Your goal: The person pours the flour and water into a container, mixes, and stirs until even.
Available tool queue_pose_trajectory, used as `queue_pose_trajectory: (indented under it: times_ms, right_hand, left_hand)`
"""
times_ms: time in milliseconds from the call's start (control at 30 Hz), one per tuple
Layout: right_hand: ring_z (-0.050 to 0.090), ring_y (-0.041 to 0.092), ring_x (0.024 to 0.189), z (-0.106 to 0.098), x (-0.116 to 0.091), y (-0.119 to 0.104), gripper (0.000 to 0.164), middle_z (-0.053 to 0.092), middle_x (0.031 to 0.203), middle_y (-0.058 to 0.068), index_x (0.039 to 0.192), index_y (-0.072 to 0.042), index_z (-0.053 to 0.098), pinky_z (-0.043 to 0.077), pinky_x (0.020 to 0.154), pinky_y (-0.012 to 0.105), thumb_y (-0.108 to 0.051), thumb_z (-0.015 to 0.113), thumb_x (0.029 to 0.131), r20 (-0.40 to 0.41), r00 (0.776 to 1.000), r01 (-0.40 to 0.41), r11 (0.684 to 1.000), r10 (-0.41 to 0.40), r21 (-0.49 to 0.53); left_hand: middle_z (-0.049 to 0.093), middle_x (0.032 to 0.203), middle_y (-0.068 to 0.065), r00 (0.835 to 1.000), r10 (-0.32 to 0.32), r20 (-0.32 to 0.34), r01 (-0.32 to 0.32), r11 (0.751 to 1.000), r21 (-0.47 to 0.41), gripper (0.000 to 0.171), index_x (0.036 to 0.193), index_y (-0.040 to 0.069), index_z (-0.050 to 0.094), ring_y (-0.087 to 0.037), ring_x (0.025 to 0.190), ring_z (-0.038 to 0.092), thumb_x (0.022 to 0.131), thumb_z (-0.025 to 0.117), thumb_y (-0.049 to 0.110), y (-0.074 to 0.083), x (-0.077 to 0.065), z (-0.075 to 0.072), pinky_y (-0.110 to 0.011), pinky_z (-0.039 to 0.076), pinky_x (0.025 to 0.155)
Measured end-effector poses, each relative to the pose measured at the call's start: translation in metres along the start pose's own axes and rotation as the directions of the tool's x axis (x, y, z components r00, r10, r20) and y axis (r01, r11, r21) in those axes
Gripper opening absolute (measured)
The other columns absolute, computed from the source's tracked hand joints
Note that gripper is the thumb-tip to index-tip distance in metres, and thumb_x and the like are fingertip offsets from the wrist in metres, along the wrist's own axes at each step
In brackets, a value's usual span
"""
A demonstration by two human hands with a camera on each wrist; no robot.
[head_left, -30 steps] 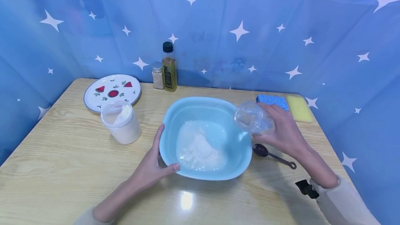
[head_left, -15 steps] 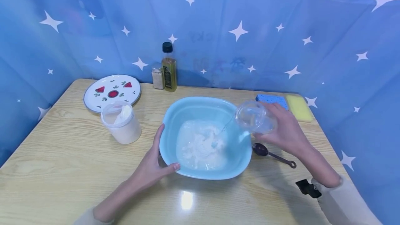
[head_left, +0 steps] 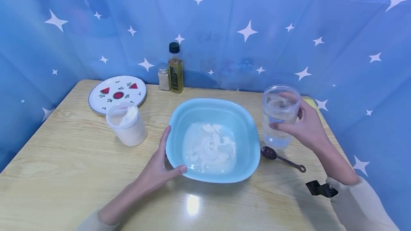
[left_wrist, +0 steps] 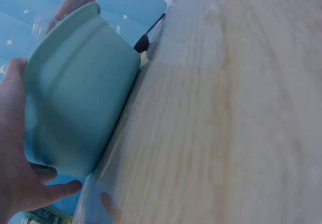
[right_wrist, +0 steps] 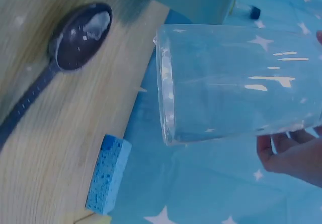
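A light blue basin [head_left: 253,145] stands in the middle of the table, with wet white powder [head_left: 212,149] and cloudy liquid in its bottom. My left hand [head_left: 157,168] holds the basin's left side, the thumb at the front rim and the fingers along the outer wall. To the basin's right, my right hand [head_left: 309,126] grips a clear cup [head_left: 276,127] of water, upright, thumb and fingers on opposite sides. In the right wrist view the cup [right_wrist: 231,83] hangs above the tabletop. Below it lies a dark measuring spoon [head_left: 269,153] with some white residue.
A tub of white powder [head_left: 131,133] stands left of the basin, before a watermelon-patterned plate [head_left: 96,99]. An oil bottle [head_left: 176,74] and a small jar [head_left: 164,79] stand at the back. A blue sponge [right_wrist: 107,176] and a yellow sponge [head_left: 311,103] lie at the right.
My right hand has turned the cup from tilted over the basin to upright and drawn it right; its thin stream has stopped. The powder is wetter and more spread. My left hand stays on the basin.
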State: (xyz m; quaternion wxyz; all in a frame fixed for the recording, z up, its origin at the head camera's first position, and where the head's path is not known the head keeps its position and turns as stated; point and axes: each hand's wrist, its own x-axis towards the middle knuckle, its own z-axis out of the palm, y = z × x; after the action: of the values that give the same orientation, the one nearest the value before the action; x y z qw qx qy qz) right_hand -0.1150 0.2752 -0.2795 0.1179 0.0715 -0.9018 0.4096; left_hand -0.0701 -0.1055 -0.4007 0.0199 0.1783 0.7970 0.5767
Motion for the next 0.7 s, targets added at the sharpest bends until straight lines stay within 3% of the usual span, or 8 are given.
queue_pose_trajectory:
  times_ms: [233,500,700]
  right_hand:
    - [0.047,0.018,0.103,-0.003,0.007,0.008,0.076,0.053,0.116,0.004,0.135,-0.022,0.047,0.036,0.083,0.043,-0.017,0.083,0.068,-0.030,0.999,-0.019,0.999,0.017,-0.037]
    - [0.050,0.022,0.097,-0.003,0.021,0.026,0.075,0.051,0.119,0.010,0.138,-0.020,0.042,0.045,0.069,0.033,-0.030,0.078,0.073,-0.040,0.988,-0.153,0.987,0.151,-0.052]
    - [0.049,0.028,0.103,-0.001,0.030,0.040,0.079,0.049,0.123,0.017,0.142,-0.017,0.036,0.045,0.071,0.033,-0.034,0.076,0.076,-0.037,0.978,-0.208,0.978,0.208,-0.013]
  left_hand:
    - [0.027,0.148,-0.003,1.000,-0.004,-0.001,0.004,1.000,0.006,0.110,0.149,0.031,-0.001,-0.022,0.125,0.041,0.073,0.078,0.023,0.001,0.000,0.000,-0.047,0.032,0.100]
    - [0.023,0.150,-0.007,1.000,0.009,0.023,-0.008,1.000,-0.029,0.108,0.149,0.032,-0.003,-0.025,0.125,0.041,0.076,0.076,0.020,0.001,0.002,0.001,-0.047,0.032,0.101]
    - [0.022,0.150,-0.010,0.999,0.024,0.025,-0.022,0.998,-0.063,0.110,0.149,0.031,-0.003,-0.027,0.124,0.042,0.074,0.077,0.018,0.000,0.001,0.001,-0.047,0.035,0.099]
